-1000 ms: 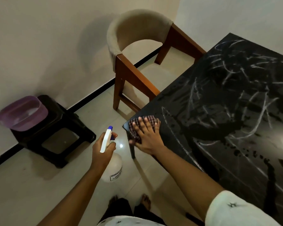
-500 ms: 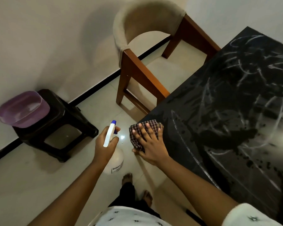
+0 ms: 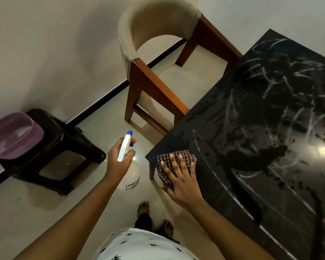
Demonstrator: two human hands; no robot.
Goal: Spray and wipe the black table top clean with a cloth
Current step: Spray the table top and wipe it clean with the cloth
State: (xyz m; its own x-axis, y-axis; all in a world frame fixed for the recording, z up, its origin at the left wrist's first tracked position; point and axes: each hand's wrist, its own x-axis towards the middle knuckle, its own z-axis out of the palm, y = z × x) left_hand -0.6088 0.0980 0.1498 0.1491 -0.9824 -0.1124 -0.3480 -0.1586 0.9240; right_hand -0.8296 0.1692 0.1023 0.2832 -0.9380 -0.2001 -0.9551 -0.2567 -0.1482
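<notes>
The black table top [image 3: 261, 139] fills the right side, glossy, with wet smears and pale streaks. My right hand [image 3: 182, 179] lies flat on a checked cloth [image 3: 178, 156] at the table's near left corner, part of the cloth hanging over the edge. My left hand [image 3: 120, 160] grips a white spray bottle [image 3: 129, 166] with a blue nozzle, held over the floor just left of that corner, nozzle pointing away from me.
A wooden chair [image 3: 158, 76] with a beige curved back stands beyond the table's corner. A dark stool [image 3: 64, 147] by the wall carries a purple basin [image 3: 13, 136]. My bare feet [image 3: 154, 216] are on the tiled floor below.
My right hand with the cloth has slid a little along the corner edge toward me. The spray bottle stays in my left hand at about the same place. My head has shifted slightly.
</notes>
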